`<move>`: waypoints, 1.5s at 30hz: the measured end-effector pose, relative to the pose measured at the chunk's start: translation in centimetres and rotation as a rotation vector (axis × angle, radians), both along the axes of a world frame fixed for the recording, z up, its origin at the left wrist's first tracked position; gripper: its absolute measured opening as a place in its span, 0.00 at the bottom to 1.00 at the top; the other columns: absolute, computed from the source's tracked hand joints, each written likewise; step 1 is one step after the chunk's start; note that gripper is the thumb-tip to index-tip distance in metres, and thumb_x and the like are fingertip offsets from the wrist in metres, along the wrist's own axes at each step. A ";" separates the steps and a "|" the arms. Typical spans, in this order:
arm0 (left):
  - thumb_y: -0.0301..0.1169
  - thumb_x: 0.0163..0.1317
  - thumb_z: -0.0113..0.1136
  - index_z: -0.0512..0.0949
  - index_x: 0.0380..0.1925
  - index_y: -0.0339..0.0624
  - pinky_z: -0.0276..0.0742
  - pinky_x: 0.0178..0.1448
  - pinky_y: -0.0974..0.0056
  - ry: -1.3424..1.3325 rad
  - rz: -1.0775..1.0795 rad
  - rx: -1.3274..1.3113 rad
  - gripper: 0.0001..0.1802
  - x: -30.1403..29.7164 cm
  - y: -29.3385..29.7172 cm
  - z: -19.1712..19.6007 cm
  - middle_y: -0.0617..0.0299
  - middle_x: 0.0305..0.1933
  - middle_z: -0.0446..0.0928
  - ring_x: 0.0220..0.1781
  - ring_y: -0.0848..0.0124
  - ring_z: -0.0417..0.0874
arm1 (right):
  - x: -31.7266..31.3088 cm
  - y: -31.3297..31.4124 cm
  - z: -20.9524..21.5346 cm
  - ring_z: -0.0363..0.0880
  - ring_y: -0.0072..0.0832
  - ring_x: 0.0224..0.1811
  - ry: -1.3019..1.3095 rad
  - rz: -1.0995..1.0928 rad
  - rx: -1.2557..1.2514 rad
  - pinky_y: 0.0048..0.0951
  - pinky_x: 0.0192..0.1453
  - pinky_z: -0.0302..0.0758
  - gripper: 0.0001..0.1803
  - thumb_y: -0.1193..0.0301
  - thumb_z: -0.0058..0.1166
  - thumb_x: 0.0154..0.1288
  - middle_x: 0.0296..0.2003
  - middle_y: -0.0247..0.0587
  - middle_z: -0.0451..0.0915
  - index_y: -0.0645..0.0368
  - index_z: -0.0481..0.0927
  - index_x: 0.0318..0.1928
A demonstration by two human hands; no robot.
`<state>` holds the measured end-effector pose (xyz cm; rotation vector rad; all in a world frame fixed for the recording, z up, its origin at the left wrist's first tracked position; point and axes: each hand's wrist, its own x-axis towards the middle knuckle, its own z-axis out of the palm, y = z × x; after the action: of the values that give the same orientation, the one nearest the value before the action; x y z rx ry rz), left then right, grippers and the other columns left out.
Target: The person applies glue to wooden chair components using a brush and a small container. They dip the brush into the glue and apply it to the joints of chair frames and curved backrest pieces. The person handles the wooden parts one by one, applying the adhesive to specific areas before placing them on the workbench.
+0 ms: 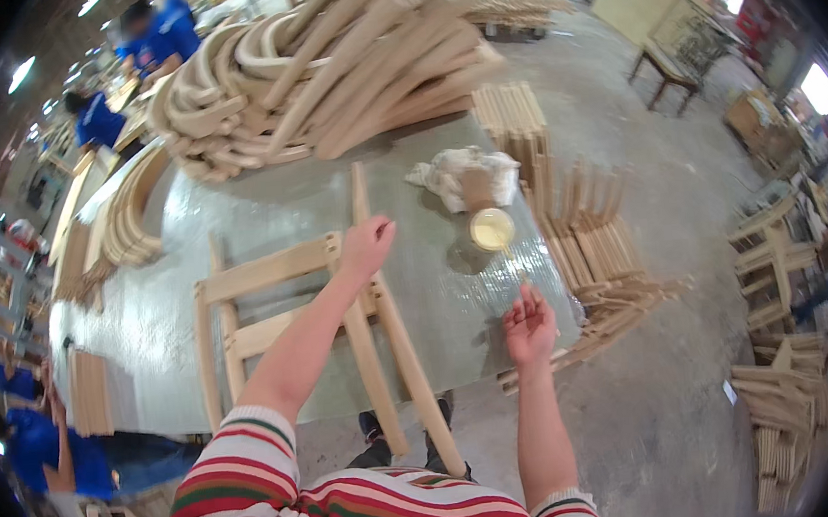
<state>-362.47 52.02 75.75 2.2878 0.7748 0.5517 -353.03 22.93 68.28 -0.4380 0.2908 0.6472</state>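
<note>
A pale wooden chair frame (267, 269), with two crossrails and long legs, lies on the table and juts over its near edge. My left hand (369, 246) is closed at the upper right of this frame, over a long leg that shows beyond my knuckles; the exact grip is partly hidden. To the right, my right hand (530, 327) hovers near the table's right edge, palm up and fingers loosely bent apart, with nothing clearly held. Beyond it stands a round tub (491, 230) of pale yellow contents, next to a crumpled whitish cloth (461, 178).
The grey table (280, 191) carries a large heap of curved wooden parts (319, 70) at the back and curved slats (130, 219) at left. Stacked wooden sticks (595, 243) line its right side. People in blue shirts (51, 443) are at the left. A dark chair (673, 63) stands far right.
</note>
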 end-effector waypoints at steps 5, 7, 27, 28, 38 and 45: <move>0.31 0.57 0.54 0.78 0.36 0.42 0.67 0.53 0.55 -0.040 0.418 0.353 0.09 -23.9 2.3 -0.6 0.55 0.41 0.77 0.49 0.56 0.74 | -2.2 4.7 1.8 0.75 0.27 0.32 -0.198 0.402 -0.335 0.27 0.33 0.73 0.18 0.63 0.49 0.64 0.37 0.40 0.77 0.61 0.70 0.50; 0.34 0.57 0.55 0.72 0.47 0.45 0.63 0.58 0.52 0.257 0.649 0.394 0.17 -33.8 -0.1 -1.2 0.49 0.50 0.72 0.57 0.52 0.66 | -5.2 3.6 0.7 0.75 0.24 0.28 -0.529 0.603 -0.574 0.23 0.28 0.72 0.17 0.68 0.49 0.63 0.32 0.38 0.76 0.62 0.69 0.51; 0.47 0.64 0.44 0.64 0.43 0.48 0.74 0.37 0.47 0.621 1.275 0.106 0.16 -74.5 -4.4 -5.3 0.52 0.41 0.73 0.35 0.47 0.79 | -40.6 10.3 1.8 0.76 0.36 0.38 -1.315 1.194 -0.592 0.34 0.39 0.76 0.41 0.73 0.52 0.54 0.45 0.50 0.70 0.56 0.47 0.66; 0.47 0.64 0.44 0.65 0.44 0.48 0.74 0.40 0.47 0.625 1.308 0.050 0.17 -77.3 -3.2 -4.8 0.52 0.42 0.73 0.39 0.47 0.78 | -43.3 12.1 2.6 0.78 0.39 0.39 -1.267 1.268 -0.579 0.37 0.43 0.76 0.41 0.71 0.53 0.55 0.45 0.53 0.71 0.55 0.45 0.66; 0.40 0.61 0.51 0.59 0.61 0.42 0.57 0.64 0.47 0.387 1.209 0.413 0.30 -80.7 7.9 -1.2 0.49 0.63 0.60 0.62 0.47 0.62 | -54.5 21.7 4.7 0.80 0.31 0.34 -1.461 1.547 -0.327 0.30 0.42 0.75 0.27 0.67 0.48 0.62 0.40 0.46 0.79 0.58 0.62 0.61; 0.30 0.54 0.56 0.69 0.52 0.38 0.51 0.67 0.49 0.001 0.504 0.475 0.23 -60.7 -2.3 -5.0 0.47 0.60 0.63 0.64 0.49 0.59 | -45.3 12.8 1.7 0.80 0.34 0.36 -1.653 1.244 -0.668 0.33 0.43 0.75 0.22 0.66 0.49 0.60 0.40 0.46 0.80 0.59 0.72 0.54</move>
<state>-423.16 49.76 70.79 2.5076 1.3541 1.0557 -398.37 35.68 69.97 -1.6720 -1.5159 1.1331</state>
